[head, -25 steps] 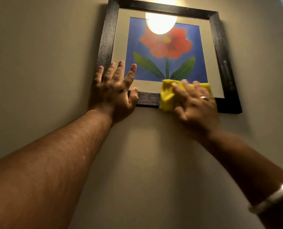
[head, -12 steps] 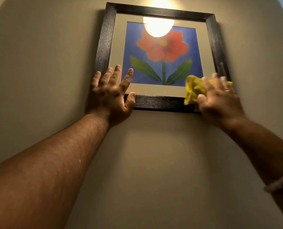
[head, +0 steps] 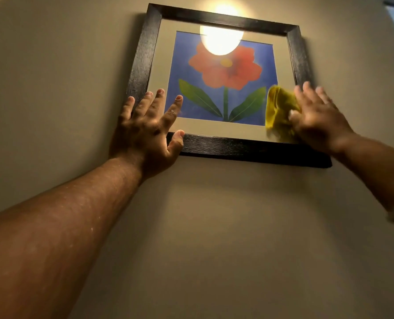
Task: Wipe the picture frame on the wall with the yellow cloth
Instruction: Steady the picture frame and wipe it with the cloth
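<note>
Head view looks up a plain beige wall (head: pixel 214 226) where a black picture frame (head: pixel 237 147) hangs, its glass reflecting a bright lamp glare (head: pixel 221 40) over a red flower print (head: pixel 226 67). Left hand (head: pixel 147 132) lies flat with fingers spread on the frame's lower left corner. Right hand (head: pixel 318 120), blurred, presses the bunched yellow cloth (head: pixel 278 111) against the glass at the lower right corner

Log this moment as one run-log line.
left hand flat, bracing picture frame lower-left | right hand pressing yellow cloth on lower-right glass | wiping unfinished
</note>
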Demonstrator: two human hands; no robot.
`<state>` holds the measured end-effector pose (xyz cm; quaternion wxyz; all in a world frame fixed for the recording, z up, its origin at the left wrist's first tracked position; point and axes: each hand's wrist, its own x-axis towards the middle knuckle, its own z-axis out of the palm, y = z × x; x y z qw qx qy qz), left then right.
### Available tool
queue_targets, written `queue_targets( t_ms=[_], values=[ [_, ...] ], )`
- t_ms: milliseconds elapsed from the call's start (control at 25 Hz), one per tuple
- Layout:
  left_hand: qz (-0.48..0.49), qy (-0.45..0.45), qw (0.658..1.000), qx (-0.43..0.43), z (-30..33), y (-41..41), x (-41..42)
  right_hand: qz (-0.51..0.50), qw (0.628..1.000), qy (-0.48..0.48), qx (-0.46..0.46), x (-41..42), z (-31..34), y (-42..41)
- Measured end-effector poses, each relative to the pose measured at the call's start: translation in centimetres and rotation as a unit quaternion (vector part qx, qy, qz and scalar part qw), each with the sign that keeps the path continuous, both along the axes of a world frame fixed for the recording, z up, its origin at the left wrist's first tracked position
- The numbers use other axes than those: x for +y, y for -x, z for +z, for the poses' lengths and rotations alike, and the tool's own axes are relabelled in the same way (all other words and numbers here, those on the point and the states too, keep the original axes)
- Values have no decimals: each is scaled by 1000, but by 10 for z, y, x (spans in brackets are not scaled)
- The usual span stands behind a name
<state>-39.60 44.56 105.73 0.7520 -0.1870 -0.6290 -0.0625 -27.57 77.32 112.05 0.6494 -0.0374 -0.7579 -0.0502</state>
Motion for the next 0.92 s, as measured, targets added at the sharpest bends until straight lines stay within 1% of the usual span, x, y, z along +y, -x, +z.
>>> queue_targets(
  t_ms=[80, 160, 200, 240, 320, 360, 400, 480, 600, 640, 720, 800, 920],
  values=[
    [5, 1, 1000, -1, -1, -1, -1, 34, 998, 55, -24, -14, 48, -4],
    [10, -3, 1000, -5, -3, -3, 0, 46, 996, 61, -35, -12, 54, -11],
    [11, -4, 1000, -6, -4, -4, 1, 50, 996, 50, -47, -5, 36, -12],
    [10, -2, 1000, -8, -3, -5, 2, 51, 997, 38, -52, 2, 5, -12],
    [10, 9, 1000, -13, -2, -7, 2, 54, 997, 4, -60, 8, -72, -11],
    [13, 13, 1000, -14, -2, -7, 1, 49, 996, -7, -72, 11, -95, -9],
    [15, 14, 1000, -12, -1, -6, 1, 43, 996, -23, -70, 15, -93, -9],
    [19, 13, 1000, -7, 0, -6, 3, 29, 997, -30, -61, 10, -39, -12],
    [21, 4, 1000, -10, 0, -5, 2, 50, 997, 49, -45, -10, 81, -19],
    [20, 4, 1000, -11, -1, -5, 1, 56, 995, 76, -43, -15, 111, -19],
    [20, 9, 1000, -13, -1, -5, 0, 51, 992, 101, -48, -20, 131, -17],
    [17, 7, 1000, -12, -1, -5, 1, 41, 994, 78, -60, -17, 109, -18],
    [7, 6, 1000, -5, 0, -3, 1, 58, 993, 60, -87, -1, 21, -22]
  ],
)
